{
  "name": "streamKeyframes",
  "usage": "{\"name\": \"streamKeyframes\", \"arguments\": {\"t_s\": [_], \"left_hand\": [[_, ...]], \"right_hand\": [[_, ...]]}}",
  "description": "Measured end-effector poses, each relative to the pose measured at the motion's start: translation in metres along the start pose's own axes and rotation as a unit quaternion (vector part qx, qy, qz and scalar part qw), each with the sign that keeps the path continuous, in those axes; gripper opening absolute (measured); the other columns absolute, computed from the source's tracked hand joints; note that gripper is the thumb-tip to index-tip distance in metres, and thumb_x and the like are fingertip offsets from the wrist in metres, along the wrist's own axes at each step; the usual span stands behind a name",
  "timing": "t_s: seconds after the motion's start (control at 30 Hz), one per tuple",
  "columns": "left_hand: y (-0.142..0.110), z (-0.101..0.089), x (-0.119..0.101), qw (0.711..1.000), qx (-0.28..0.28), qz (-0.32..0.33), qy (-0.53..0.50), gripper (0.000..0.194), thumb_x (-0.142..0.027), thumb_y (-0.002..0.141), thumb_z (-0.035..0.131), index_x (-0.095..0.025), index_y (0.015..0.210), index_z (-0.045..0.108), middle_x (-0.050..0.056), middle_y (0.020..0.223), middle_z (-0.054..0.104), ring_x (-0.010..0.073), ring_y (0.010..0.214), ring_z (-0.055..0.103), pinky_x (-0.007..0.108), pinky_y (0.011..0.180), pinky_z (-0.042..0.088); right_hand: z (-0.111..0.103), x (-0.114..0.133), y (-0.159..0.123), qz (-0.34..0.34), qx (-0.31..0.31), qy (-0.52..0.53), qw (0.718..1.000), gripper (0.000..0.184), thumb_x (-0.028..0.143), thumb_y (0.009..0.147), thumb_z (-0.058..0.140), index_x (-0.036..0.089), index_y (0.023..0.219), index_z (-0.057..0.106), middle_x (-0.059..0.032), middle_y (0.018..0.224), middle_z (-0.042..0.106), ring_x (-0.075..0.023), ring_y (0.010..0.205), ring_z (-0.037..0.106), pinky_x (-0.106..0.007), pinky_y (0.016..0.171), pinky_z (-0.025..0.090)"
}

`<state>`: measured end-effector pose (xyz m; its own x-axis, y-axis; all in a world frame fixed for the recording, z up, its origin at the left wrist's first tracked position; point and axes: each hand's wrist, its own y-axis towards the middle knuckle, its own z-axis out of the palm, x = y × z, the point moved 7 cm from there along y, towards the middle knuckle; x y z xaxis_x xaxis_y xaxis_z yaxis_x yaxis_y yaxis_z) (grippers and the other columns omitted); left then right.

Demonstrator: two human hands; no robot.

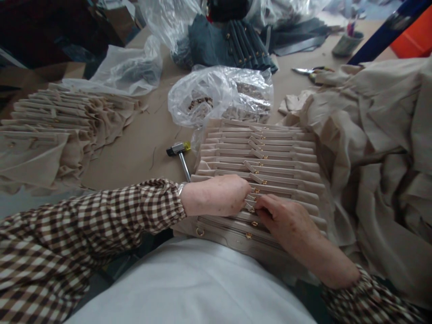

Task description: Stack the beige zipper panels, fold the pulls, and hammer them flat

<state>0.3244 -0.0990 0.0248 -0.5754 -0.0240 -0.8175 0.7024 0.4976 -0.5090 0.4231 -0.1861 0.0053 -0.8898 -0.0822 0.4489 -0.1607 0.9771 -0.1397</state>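
A fanned stack of beige fabric strips (270, 155) with small brass fasteners lies in front of me on the table. My left hand (218, 195) rests on the near strips, fingers curled and pinched at a brass fastener (251, 208). My right hand (286, 222) meets it from the right, fingers closed on the same strip by that fastener. Both arms wear brown checked sleeves.
A small hammer (180, 155) lies just left of the stack. Another pile of beige strips (54, 121) is at the left, loose beige cloth (381, 162) at the right. Behind stand a clear plastic bag (221, 94), dark grey pieces (232, 45), scissors (312, 71) and a cup (347, 42).
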Motion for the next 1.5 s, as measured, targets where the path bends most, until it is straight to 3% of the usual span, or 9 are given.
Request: {"name": "streamKeyframes", "arguments": {"t_s": [0.1,0.17,0.33,0.5,0.73,0.93,1.13,1.23,1.5], "left_hand": [[0.001,-0.001,-0.005,0.980,0.036,0.043,0.189,0.023,-0.012,0.073,0.062,-0.017,0.054,0.049,-0.004,0.051,0.041,0.0103,0.051,0.031,0.028,0.054,0.021],[0.002,-0.003,-0.007,0.977,0.053,0.064,0.195,0.026,-0.027,0.084,0.058,-0.017,0.061,0.050,-0.004,0.054,0.044,0.0097,0.051,0.036,0.025,0.050,0.024],[0.006,-0.002,-0.007,0.991,0.067,0.021,-0.114,0.046,-0.062,0.088,0.051,-0.018,0.076,0.051,-0.006,0.059,0.043,0.0072,0.046,0.039,0.019,0.042,0.031],[0.004,0.010,-0.016,0.972,0.077,0.028,-0.221,0.056,-0.072,0.086,0.048,-0.018,0.070,0.046,-0.004,0.059,0.044,0.0064,0.044,0.037,0.017,0.035,0.026],[0.005,0.018,-0.006,0.964,0.093,0.004,-0.251,0.058,-0.075,0.085,0.046,-0.018,0.076,0.050,-0.004,0.060,0.047,0.0067,0.046,0.041,0.016,0.041,0.032],[0.000,0.012,-0.009,0.967,0.069,-0.014,-0.245,0.049,-0.062,0.095,0.039,-0.018,0.076,0.049,-0.006,0.056,0.042,0.0062,0.043,0.037,0.016,0.039,0.029],[-0.008,0.008,-0.012,0.992,0.059,0.045,-0.106,0.034,-0.050,0.089,0.056,-0.018,0.076,0.053,-0.007,0.054,0.043,0.0075,0.045,0.039,0.019,0.042,0.029],[-0.011,0.014,-0.016,0.993,0.074,0.087,0.008,0.023,-0.038,0.085,0.062,-0.016,0.075,0.060,-0.006,0.057,0.045,0.0074,0.052,0.039,0.020,0.047,0.028],[-0.013,0.030,-0.017,0.957,0.120,0.113,0.239,0.018,-0.020,0.084,0.054,-0.015,0.069,0.063,-0.003,0.058,0.054,0.0091,0.055,0.044,0.023,0.050,0.028]], "right_hand": [[-0.008,0.000,0.001,-0.010,-0.024,0.030,0.999,0.014,0.012,0.089,0.051,0.020,0.081,0.060,-0.0007,0.076,0.064,-0.0161,0.067,0.059,-0.027,0.061,0.040],[-0.022,0.007,0.001,-0.032,-0.071,0.071,0.994,0.014,0.013,0.091,0.050,0.020,0.083,0.060,-0.0003,0.077,0.064,-0.0148,0.066,0.059,-0.026,0.060,0.041],[-0.055,0.042,0.004,-0.131,-0.183,0.099,0.969,0.007,0.018,0.092,0.057,0.020,0.098,0.061,-0.0026,0.086,0.065,-0.0157,0.077,0.062,-0.025,0.066,0.047],[-0.054,0.054,0.012,-0.157,-0.223,0.091,0.958,0.005,0.020,0.091,0.062,0.017,0.093,0.063,-0.0074,0.094,0.069,-0.0212,0.090,0.065,-0.032,0.077,0.051],[-0.055,0.033,0.015,-0.062,-0.231,0.307,0.921,0.008,0.014,0.088,0.060,0.020,0.085,0.064,0.0016,0.075,0.068,-0.0109,0.066,0.064,-0.022,0.062,0.053],[-0.059,0.016,0.005,0.011,-0.235,0.514,0.825,0.004,0.021,0.089,0.060,0.023,0.086,0.058,-0.0009,0.090,0.071,-0.0141,0.077,0.068,-0.028,0.069,0.060],[-0.047,-0.001,-0.010,0.061,-0.078,0.384,0.918,0.003,0.022,0.088,0.060,0.021,0.085,0.062,0.0045,0.059,0.060,-0.0085,0.051,0.057,-0.017,0.048,0.047],[-0.034,-0.006,-0.017,0.082,-0.020,0.361,0.929,0.008,0.026,0.089,0.060,0.021,0.087,0.065,0.0051,0.056,0.058,-0.0080,0.048,0.055,-0.017,0.046,0.043],[-0.018,0.004,-0.022,0.031,-0.007,0.231,0.972,0.015,0.016,0.087,0.054,0.022,0.084,0.068,0.0021,0.069,0.068,-0.0121,0.060,0.061,-0.022,0.055,0.045]]}}
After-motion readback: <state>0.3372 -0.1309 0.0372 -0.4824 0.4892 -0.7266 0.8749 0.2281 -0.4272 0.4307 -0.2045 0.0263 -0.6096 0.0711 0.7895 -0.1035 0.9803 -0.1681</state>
